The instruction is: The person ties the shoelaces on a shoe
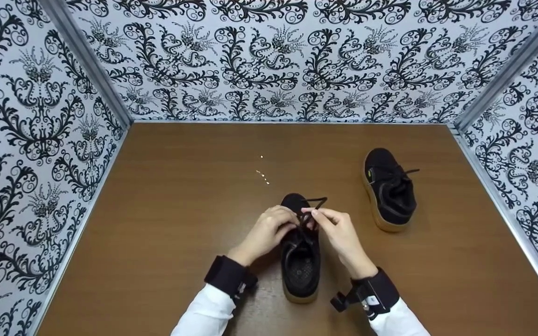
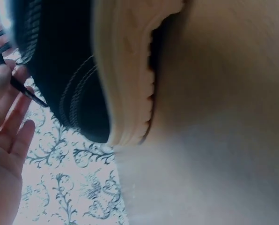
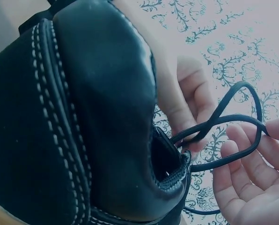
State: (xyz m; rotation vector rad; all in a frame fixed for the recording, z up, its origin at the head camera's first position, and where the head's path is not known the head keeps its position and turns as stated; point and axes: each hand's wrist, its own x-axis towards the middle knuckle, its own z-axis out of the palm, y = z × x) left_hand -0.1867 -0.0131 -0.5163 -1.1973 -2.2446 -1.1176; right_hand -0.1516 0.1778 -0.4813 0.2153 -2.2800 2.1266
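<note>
A black lace-up shoe [image 1: 293,201] with a tan sole stands in front of me, toe pointing away. My left hand [image 1: 269,233] bends over the front of the shoe and pinches its dark shoelace [image 3: 242,84] near the eyelets. On the other side my right hand [image 1: 341,233] pinches a loop of that lace between thumb and fingertips. In the right wrist view the loop stretches from the shoe to the right hand's fingers [image 3: 256,173]. The left wrist view has the shoe's side and sole [image 2: 130,84] close up. Fingers partly hide where the lace crosses.
A second black shoe [image 1: 392,191], its lace sticking out, stands at the right. Small white specks [image 1: 263,175] show on the brown table [image 1: 180,186] beyond the toe. Patterned white panels [image 1: 278,60] border the table at the back and sides.
</note>
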